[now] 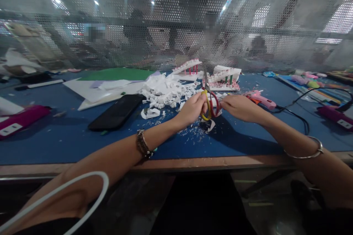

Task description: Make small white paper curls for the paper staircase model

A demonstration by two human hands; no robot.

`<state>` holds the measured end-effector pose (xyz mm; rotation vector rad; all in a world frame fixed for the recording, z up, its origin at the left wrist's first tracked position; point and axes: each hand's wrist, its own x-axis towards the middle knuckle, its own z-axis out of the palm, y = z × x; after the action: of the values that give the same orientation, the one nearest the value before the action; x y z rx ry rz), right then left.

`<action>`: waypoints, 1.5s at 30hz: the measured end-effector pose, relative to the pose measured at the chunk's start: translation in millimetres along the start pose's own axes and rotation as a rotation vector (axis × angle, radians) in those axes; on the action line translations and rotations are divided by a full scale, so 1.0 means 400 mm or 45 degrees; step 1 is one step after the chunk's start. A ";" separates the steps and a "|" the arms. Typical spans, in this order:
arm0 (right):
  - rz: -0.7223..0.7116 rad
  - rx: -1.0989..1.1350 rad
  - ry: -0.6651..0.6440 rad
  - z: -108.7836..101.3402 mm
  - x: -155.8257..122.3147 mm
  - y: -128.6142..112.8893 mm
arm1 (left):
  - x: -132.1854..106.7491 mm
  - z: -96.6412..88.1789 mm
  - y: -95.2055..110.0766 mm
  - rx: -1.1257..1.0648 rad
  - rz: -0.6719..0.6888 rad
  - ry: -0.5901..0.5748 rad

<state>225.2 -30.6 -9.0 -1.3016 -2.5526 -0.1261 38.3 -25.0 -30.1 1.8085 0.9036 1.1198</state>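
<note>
My two hands meet over the middle of the blue table (66, 139). My left hand (193, 108) is closed around the yellow and red handles of a pair of scissors (209, 100), whose blades point up and away. My right hand (238, 107) is closed against the red handle side and seems to pinch a small white scrap at the scissors; I cannot make out the scrap clearly. Small white shavings (193, 130) lie on the table right under the hands.
A heap of white paper cuttings (165, 93) lies behind the hands, a black phone (117, 112) to the left, a pink glue gun (259, 98) with a black cable to the right. Two white models on coloured pegs (220, 79) stand at the back. A perforated screen rises behind the table; people sit beyond it.
</note>
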 end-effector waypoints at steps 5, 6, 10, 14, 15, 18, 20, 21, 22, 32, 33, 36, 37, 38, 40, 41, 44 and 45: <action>0.076 0.260 0.202 0.001 0.000 0.010 | 0.002 -0.018 0.021 -0.385 0.048 0.100; 0.129 0.360 0.312 0.002 0.002 0.006 | 0.002 -0.018 0.026 -0.473 0.033 0.086; 0.269 1.007 0.257 0.014 0.012 -0.016 | -0.002 -0.010 0.041 -0.723 -0.068 0.027; 0.236 1.212 0.283 0.012 0.017 -0.024 | 0.002 -0.014 0.048 -0.867 -0.152 -0.027; 0.212 1.187 0.312 0.007 0.017 -0.022 | 0.004 -0.019 0.050 -0.887 -0.170 -0.043; 0.241 1.090 0.422 -0.012 0.014 -0.008 | 0.011 -0.035 0.051 -0.876 -0.275 -0.101; 0.265 0.932 0.487 -0.021 0.009 0.004 | 0.013 -0.044 0.044 -0.844 -0.367 -0.125; 0.239 0.794 0.514 -0.024 0.005 0.008 | 0.013 -0.046 0.039 -0.828 -0.401 -0.122; 0.184 0.622 0.541 -0.024 0.002 0.011 | 0.013 -0.047 0.033 -0.811 -0.423 -0.115; -0.103 -0.694 0.489 0.006 -0.015 -0.024 | -0.004 -0.013 0.037 -0.820 -0.281 0.077; -0.086 -0.689 0.471 0.010 -0.012 -0.024 | -0.006 -0.011 0.041 -0.810 -0.283 0.053; -0.019 -0.588 0.434 0.023 -0.002 -0.019 | -0.014 -0.006 0.050 -0.784 -0.313 -0.029; -0.004 -0.559 0.440 0.027 0.001 -0.019 | -0.017 -0.004 0.052 -0.785 -0.337 -0.058; 0.008 -0.541 0.456 0.029 0.004 -0.019 | -0.019 -0.002 0.056 -0.789 -0.361 -0.088; 0.031 -0.531 0.501 0.028 0.005 -0.024 | -0.025 0.001 0.063 -0.795 -0.393 -0.137; 0.039 -0.529 0.520 0.024 0.004 -0.027 | -0.028 0.003 0.067 -0.794 -0.394 -0.153; 0.019 -0.529 0.555 0.003 -0.007 -0.037 | -0.033 0.005 0.076 -0.785 -0.342 -0.141; -0.002 -0.540 0.563 -0.004 -0.011 -0.039 | -0.034 0.005 0.077 -0.787 -0.321 -0.127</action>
<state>215.5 -43.4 -7.9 -1.2307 -2.2099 -0.8912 40.2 -50.1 -7.7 1.1963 0.6131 0.9962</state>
